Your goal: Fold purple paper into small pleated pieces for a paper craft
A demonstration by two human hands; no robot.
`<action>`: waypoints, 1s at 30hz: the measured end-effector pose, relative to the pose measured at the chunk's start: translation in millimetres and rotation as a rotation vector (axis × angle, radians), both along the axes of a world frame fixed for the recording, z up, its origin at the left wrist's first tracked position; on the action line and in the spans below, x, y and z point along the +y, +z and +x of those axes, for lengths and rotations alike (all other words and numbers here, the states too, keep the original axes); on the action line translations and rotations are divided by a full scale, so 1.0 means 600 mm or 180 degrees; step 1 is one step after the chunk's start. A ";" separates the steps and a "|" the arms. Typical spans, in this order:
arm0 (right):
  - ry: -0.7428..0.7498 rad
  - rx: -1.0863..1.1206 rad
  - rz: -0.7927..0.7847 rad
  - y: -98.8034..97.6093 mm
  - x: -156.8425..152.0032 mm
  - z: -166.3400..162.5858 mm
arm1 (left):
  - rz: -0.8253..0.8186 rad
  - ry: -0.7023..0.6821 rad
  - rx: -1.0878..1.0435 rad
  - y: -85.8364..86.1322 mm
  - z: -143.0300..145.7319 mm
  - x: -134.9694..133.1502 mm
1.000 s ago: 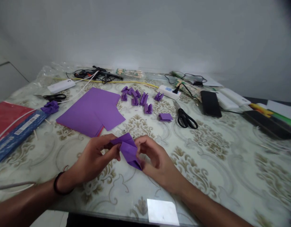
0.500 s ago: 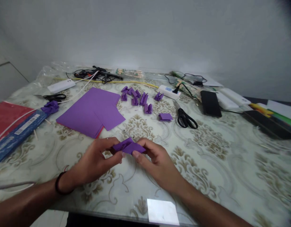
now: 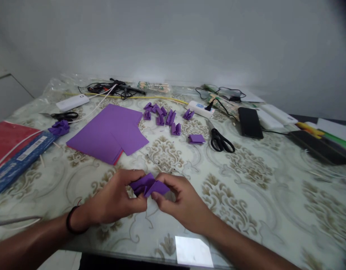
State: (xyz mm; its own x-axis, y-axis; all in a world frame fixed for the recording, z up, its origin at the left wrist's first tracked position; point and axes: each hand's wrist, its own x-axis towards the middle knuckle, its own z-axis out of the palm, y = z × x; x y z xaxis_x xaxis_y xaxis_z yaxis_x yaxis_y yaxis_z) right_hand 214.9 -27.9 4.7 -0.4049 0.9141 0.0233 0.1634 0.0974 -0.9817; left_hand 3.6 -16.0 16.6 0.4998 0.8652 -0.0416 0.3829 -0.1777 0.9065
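Between my two hands is a folded piece of purple paper (image 3: pixel 149 185), its creased flaps standing partly apart. My left hand (image 3: pixel 120 195) pinches its left side, thumb in front and fingers behind. On the other side my right hand (image 3: pixel 180 198) grips the right end between thumb and forefinger. Beyond them lie several small folded purple paper pieces (image 3: pixel 170 117) in a loose group, and one flat folded piece (image 3: pixel 196 139) sits apart to the right. Purple paper sheets (image 3: pixel 96 131) are stacked to the left, with red showing under their edge.
Black-handled scissors (image 3: pixel 222 140) lie at centre right, near a white power strip (image 3: pixel 201 108) and a black phone (image 3: pixel 250 123). A second pair of scissors (image 3: pixel 64 116), a white power bank (image 3: pixel 73 102), crumpled purple paper (image 3: pixel 59 128) and a blue packet (image 3: pixel 23 157) are at the left.
Both hands have come slightly lower and nearer to me with the folded paper. Its flaps now stand more apart, and the paper is tilted differently.
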 end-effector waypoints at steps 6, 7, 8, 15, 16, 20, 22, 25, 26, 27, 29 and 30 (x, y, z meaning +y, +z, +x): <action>-0.0142 -0.0067 0.0080 0.004 -0.001 0.001 | -0.0022 0.0013 -0.0056 0.004 0.003 0.001; -0.0186 -0.0073 0.0086 0.005 -0.001 0.001 | -0.0036 0.0032 -0.0090 0.005 0.003 0.002; -0.0222 -0.0073 0.0085 0.007 -0.001 0.002 | -0.0041 0.0059 -0.0122 0.008 0.003 0.004; -0.0321 -0.0025 0.0080 0.009 0.002 0.007 | -0.0201 0.0077 -0.0408 0.013 -0.001 0.009; -0.0354 -0.0002 0.0095 0.009 0.002 0.007 | -0.0251 0.0090 -0.0493 0.011 -0.003 0.009; -0.0432 0.0080 0.0180 0.006 0.002 0.010 | -0.0354 0.0157 -0.0712 0.002 -0.012 0.011; -0.0414 0.0070 0.0157 0.005 0.003 0.012 | -0.0366 0.0135 -0.0692 0.001 -0.013 0.011; -0.0344 0.0023 0.0069 0.004 0.006 0.013 | -0.0346 0.0079 -0.0515 0.005 -0.009 0.013; -0.0313 0.0013 0.0060 0.005 0.007 0.013 | -0.0308 0.0043 -0.0448 0.007 -0.006 0.013; -0.0275 0.0005 0.0059 0.005 0.007 0.013 | -0.0256 0.0003 -0.0390 0.008 -0.004 0.012; -0.0194 -0.0010 0.0064 0.006 0.006 0.012 | -0.0165 -0.0086 -0.0302 0.008 -0.001 0.011; -0.0160 -0.0020 0.0053 0.007 0.006 0.012 | -0.0140 -0.0121 -0.0262 0.006 0.000 0.009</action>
State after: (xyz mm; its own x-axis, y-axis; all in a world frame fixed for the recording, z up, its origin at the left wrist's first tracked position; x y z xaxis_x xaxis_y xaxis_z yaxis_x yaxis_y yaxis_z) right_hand 221.9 -24.5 8.7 -0.3587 0.9327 0.0361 0.1747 0.1051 -0.9790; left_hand 3.3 -10.5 20.4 0.5355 0.8437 -0.0365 0.3004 -0.1500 0.9419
